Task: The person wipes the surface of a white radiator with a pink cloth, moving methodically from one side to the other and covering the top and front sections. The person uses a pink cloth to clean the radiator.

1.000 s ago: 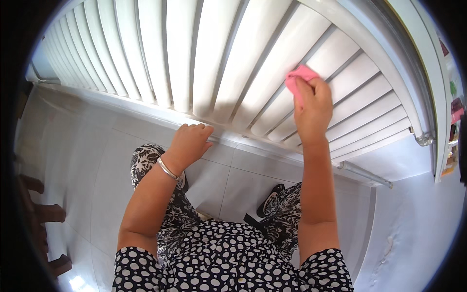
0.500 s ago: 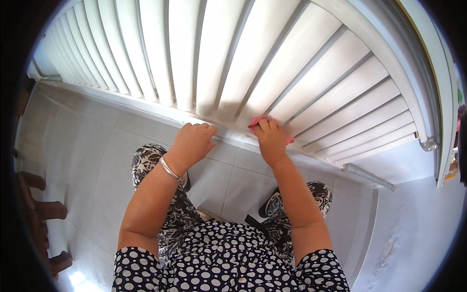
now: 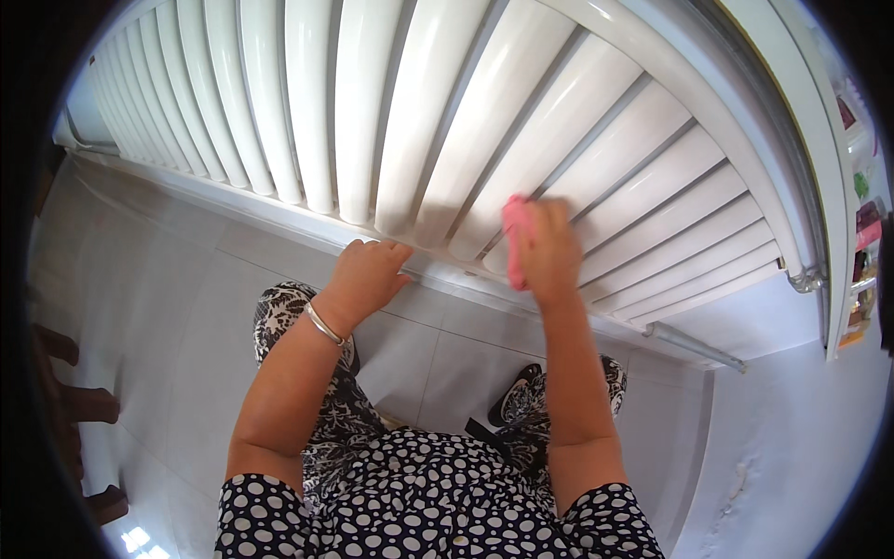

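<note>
A white radiator (image 3: 447,140) with many upright tubes stretches across the space before me. My right hand (image 3: 554,247) is closed round a pink cloth (image 3: 518,240), whose folded edge shows on the thumb side; the hand is smeared by motion and lies just in front of the lower tubes right of centre. Further left, my left hand (image 3: 366,278) is at the radiator's bottom rail (image 3: 307,224), fingers loosely bent over its edge and thumb held apart. It holds nothing I can see. A silver bangle (image 3: 322,322) circles the left wrist.
Grey floor tiles (image 3: 396,354) lie beneath, with my feet apart on them. Brown wooden legs (image 3: 88,405) stand at far left. A metal pipe (image 3: 697,347) runs low at right beside a white wall (image 3: 792,429). Shelves with small colourful items (image 3: 861,186) stand at the right edge.
My right hand has moved up and slightly right with the pink cloth, from the bottom rail onto the lower tubes. My left hand has stayed nearly in place. The view has shifted slightly.
</note>
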`<state>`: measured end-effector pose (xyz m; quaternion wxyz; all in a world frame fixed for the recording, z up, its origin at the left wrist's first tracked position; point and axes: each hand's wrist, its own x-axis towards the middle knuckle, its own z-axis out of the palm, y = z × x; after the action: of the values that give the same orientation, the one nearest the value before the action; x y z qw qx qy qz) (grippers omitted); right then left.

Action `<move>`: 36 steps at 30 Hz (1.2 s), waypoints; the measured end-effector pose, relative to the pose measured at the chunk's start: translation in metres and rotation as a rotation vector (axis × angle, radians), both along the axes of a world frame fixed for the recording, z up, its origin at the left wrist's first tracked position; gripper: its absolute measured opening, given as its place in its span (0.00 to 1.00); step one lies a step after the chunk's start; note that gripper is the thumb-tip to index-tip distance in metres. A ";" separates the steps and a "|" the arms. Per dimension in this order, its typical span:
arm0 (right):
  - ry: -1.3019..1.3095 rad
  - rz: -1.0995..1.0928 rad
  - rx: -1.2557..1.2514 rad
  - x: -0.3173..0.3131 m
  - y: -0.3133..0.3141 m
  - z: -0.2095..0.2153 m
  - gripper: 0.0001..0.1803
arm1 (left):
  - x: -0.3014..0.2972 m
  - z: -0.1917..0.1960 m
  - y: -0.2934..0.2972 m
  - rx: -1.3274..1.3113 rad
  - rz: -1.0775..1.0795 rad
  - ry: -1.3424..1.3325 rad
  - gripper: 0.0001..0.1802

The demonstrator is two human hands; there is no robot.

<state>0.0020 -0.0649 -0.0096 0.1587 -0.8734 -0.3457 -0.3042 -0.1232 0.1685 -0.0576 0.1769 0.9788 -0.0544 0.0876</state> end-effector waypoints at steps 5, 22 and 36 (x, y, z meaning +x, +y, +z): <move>-0.242 -0.062 0.298 0.009 -0.003 0.117 0.15 | -0.002 -0.002 0.001 -0.008 -0.003 -0.005 0.18; -0.206 -0.122 0.101 0.009 0.004 0.049 0.10 | -0.005 -0.005 0.002 0.026 0.006 0.038 0.18; 0.015 -0.208 -0.008 -0.003 0.009 -0.022 0.12 | 0.020 -0.009 -0.034 -0.952 -0.063 0.367 0.24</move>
<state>-0.0013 -0.0557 -0.0319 0.1254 -0.9074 -0.2534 -0.3109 -0.1027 0.1343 -0.0662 0.6122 0.7870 -0.0060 -0.0760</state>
